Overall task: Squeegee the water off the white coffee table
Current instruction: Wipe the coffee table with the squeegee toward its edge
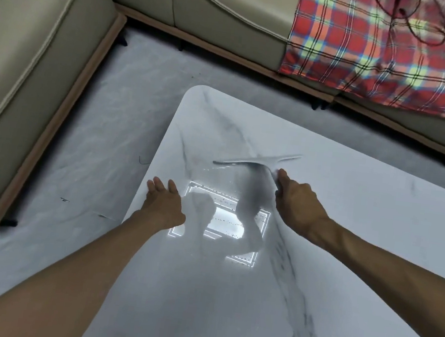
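The white marble-patterned coffee table (pixel 350 212) fills the lower right of the head view, its rounded far-left corner toward the sofa. My right hand (pixel 297 202) grips the handle of a grey squeegee (pixel 258 160), whose long blade lies across the tabletop near that corner, blurred by motion. Small water droplets (pixel 215 171) glint on the surface just below the blade, around the bright reflection of a ceiling light. My left hand (pixel 163 203) rests flat with fingers spread on the table's left edge, holding nothing.
A beige L-shaped sofa (pixel 46 62) wraps the left and far sides, with a red plaid blanket (pixel 384 48) and black cable on its right part. Grey marbled floor (pixel 108 126) lies between sofa and table.
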`<action>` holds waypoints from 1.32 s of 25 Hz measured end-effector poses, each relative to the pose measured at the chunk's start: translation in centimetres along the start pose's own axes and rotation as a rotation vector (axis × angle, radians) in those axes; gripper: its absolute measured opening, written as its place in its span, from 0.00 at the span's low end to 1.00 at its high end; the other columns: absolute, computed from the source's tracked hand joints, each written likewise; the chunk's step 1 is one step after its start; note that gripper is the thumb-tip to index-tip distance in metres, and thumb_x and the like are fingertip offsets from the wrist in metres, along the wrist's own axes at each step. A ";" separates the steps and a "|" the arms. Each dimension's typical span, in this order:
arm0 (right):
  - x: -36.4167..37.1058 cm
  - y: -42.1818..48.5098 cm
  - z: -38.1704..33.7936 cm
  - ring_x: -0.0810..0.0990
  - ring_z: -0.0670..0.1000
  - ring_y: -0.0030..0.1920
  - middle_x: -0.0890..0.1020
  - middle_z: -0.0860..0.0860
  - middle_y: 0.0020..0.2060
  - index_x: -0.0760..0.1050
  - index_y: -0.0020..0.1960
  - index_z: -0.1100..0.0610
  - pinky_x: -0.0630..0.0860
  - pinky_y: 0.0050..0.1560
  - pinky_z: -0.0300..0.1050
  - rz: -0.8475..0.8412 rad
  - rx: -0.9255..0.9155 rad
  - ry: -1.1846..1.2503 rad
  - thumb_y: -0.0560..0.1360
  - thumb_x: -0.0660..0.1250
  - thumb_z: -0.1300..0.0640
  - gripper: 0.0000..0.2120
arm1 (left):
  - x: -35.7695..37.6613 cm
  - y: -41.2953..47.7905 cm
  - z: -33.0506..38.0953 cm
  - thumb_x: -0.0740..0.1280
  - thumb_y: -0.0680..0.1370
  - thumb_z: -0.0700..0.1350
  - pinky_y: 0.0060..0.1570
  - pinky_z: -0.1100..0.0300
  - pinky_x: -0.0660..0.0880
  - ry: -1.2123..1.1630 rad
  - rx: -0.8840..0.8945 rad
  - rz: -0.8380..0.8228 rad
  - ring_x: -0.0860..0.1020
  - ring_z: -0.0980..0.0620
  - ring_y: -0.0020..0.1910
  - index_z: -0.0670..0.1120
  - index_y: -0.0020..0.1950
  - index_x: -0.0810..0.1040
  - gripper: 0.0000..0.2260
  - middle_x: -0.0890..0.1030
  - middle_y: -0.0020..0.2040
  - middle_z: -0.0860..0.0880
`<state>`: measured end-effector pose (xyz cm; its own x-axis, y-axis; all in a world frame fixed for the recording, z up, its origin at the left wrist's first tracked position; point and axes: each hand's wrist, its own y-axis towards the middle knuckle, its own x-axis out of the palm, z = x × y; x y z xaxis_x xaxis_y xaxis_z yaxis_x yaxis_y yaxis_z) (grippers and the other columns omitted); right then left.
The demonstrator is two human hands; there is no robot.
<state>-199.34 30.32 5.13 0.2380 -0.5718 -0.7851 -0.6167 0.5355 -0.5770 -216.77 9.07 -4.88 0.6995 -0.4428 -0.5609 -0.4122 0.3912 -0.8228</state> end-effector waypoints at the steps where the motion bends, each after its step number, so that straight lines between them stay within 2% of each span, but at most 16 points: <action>1: 0.1 -1.1 0.3 0.70 0.59 0.38 0.79 0.60 0.46 0.65 0.63 0.57 0.65 0.36 0.46 -0.043 -0.004 -0.014 0.78 0.55 0.59 0.14 | 0.0 -0.1 0.0 0.60 0.78 0.50 0.75 0.44 0.49 -0.008 0.003 0.005 0.40 0.27 0.75 0.36 0.78 0.38 0.40 0.39 0.75 0.27; 4: -1.9 -1.0 -0.5 0.76 0.64 0.45 0.79 0.63 0.50 0.68 0.55 0.58 0.65 0.41 0.45 -0.048 -0.002 -0.045 0.79 0.55 0.58 0.08 | 0.0 -0.3 -0.1 0.60 0.77 0.50 0.75 0.44 0.50 -0.027 0.011 0.006 0.40 0.27 0.75 0.36 0.78 0.38 0.40 0.38 0.75 0.27; 7: -4.8 3.8 -4.3 0.77 0.66 0.49 0.78 0.66 0.52 0.69 0.57 0.62 0.67 0.42 0.49 0.133 -0.060 -0.054 0.79 0.56 0.59 0.10 | 0.2 -0.3 -0.3 0.60 0.77 0.49 0.75 0.44 0.50 -0.023 0.016 0.013 0.39 0.28 0.75 0.37 0.78 0.38 0.40 0.38 0.75 0.27; 9: -5.6 8.2 -7.8 0.75 0.59 0.40 0.79 0.64 0.52 0.71 0.55 0.63 0.71 0.34 0.48 0.151 -0.074 -0.042 0.78 0.55 0.62 0.09 | 0.3 -0.2 -0.3 0.60 0.77 0.49 0.75 0.44 0.51 -0.016 0.015 0.018 0.39 0.28 0.75 0.37 0.78 0.38 0.40 0.38 0.75 0.28; 11: -5.2 11.3 -10.6 0.74 0.57 0.40 0.78 0.64 0.54 0.71 0.51 0.62 0.70 0.22 0.40 0.135 -0.020 -0.013 0.77 0.54 0.63 0.08 | 0.3 -0.2 -0.1 0.60 0.77 0.49 0.74 0.44 0.51 -0.014 0.015 0.022 0.39 0.28 0.75 0.37 0.78 0.38 0.40 0.38 0.75 0.28; 12: -4.6 12.1 -11.4 0.76 0.59 0.43 0.77 0.64 0.55 0.71 0.54 0.62 0.71 0.23 0.41 0.145 0.006 0.021 0.77 0.54 0.63 0.10 | 0.4 -0.1 0.1 0.61 0.77 0.49 0.74 0.44 0.52 -0.013 0.013 0.030 0.39 0.28 0.75 0.37 0.78 0.38 0.40 0.39 0.75 0.28; 13: -3.7 12.3 -11.8 0.78 0.62 0.48 0.77 0.64 0.56 0.69 0.60 0.62 0.73 0.30 0.43 0.157 0.021 0.046 0.77 0.55 0.62 0.14 | 0.5 -0.2 0.1 0.61 0.77 0.49 0.74 0.44 0.52 -0.013 0.008 0.039 0.40 0.29 0.75 0.37 0.78 0.38 0.41 0.39 0.75 0.28; 15: -1.6 10.7 -11.1 0.77 0.65 0.51 0.77 0.65 0.54 0.65 0.65 0.60 0.68 0.40 0.48 0.178 -0.028 0.024 0.76 0.55 0.62 0.17 | 0.6 -0.1 0.0 0.62 0.77 0.49 0.74 0.45 0.52 -0.024 0.007 0.049 0.40 0.29 0.76 0.37 0.78 0.38 0.41 0.38 0.75 0.29; 19: 1.4 4.6 -5.2 0.74 0.63 0.37 0.79 0.64 0.45 0.62 0.67 0.53 0.65 0.36 0.48 0.130 -0.202 -0.046 0.76 0.56 0.59 0.19 | 0.3 -0.2 -0.1 0.61 0.78 0.48 0.75 0.45 0.50 -0.028 0.008 0.034 0.39 0.30 0.76 0.38 0.78 0.38 0.39 0.38 0.75 0.29; 22: 2.3 -0.7 -0.3 0.77 0.63 0.38 0.80 0.59 0.43 0.57 0.72 0.48 0.66 0.35 0.48 0.039 -0.210 -0.193 0.77 0.56 0.56 0.24 | 0.2 -0.8 0.0 0.58 0.78 0.44 0.75 0.46 0.49 -0.042 -0.009 0.044 0.40 0.31 0.76 0.38 0.78 0.40 0.36 0.39 0.76 0.30; 23: 2.2 -2.2 0.9 0.77 0.63 0.38 0.80 0.57 0.42 0.56 0.72 0.46 0.66 0.34 0.47 0.003 -0.209 -0.247 0.77 0.56 0.55 0.25 | 0.1 -1.2 -0.1 0.58 0.78 0.43 0.75 0.47 0.50 -0.081 -0.014 0.081 0.43 0.34 0.77 0.39 0.79 0.44 0.34 0.43 0.77 0.32; 25: 1.3 -4.1 2.2 0.75 0.62 0.36 0.79 0.56 0.41 0.59 0.71 0.46 0.67 0.34 0.47 -0.045 -0.193 -0.294 0.77 0.55 0.56 0.23 | -0.2 -2.0 -1.0 0.59 0.76 0.40 0.73 0.51 0.58 -0.209 -0.024 0.228 0.57 0.40 0.76 0.41 0.77 0.57 0.28 0.57 0.77 0.38; 27: -0.1 -3.7 1.7 0.78 0.64 0.40 0.81 0.59 0.44 0.65 0.67 0.50 0.74 0.38 0.51 -0.017 -0.185 -0.246 0.78 0.56 0.54 0.18 | -0.3 -2.8 -2.5 0.61 0.75 0.38 0.65 0.53 0.70 -0.350 -0.027 0.385 0.72 0.43 0.67 0.45 0.72 0.68 0.24 0.72 0.70 0.43; 29: -1.5 -1.4 -0.9 0.78 0.67 0.46 0.81 0.62 0.48 0.70 0.61 0.54 0.75 0.44 0.53 0.071 -0.180 -0.118 0.79 0.55 0.53 0.13 | -0.3 -3.9 -3.8 0.66 0.73 0.36 0.54 0.55 0.76 -0.468 -0.007 0.489 0.79 0.44 0.57 0.46 0.63 0.76 0.18 0.80 0.58 0.45; 31: -2.2 2.2 -5.0 0.76 0.65 0.46 0.80 0.63 0.50 0.71 0.54 0.57 0.71 0.43 0.49 0.117 -0.145 0.002 0.80 0.54 0.54 0.10 | -0.2 -4.9 -5.2 0.73 0.71 0.36 0.45 0.59 0.76 -0.572 -0.004 0.555 0.81 0.46 0.46 0.45 0.49 0.81 0.09 0.83 0.44 0.48; 33: -1.8 5.9 -9.2 0.74 0.62 0.45 0.78 0.63 0.54 0.70 0.57 0.60 0.68 0.36 0.48 0.134 -0.046 0.125 0.80 0.54 0.56 0.11 | 0.0 -5.6 -6.6 0.75 0.69 0.37 0.43 0.59 0.78 -0.636 -0.007 0.560 0.81 0.48 0.39 0.45 0.40 0.81 0.06 0.82 0.37 0.48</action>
<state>-210.32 28.85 5.23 0.0580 -0.5715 -0.8185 -0.6706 0.5851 -0.4560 -218.27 1.55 -0.84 0.5857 0.3538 -0.7293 -0.7976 0.4119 -0.4407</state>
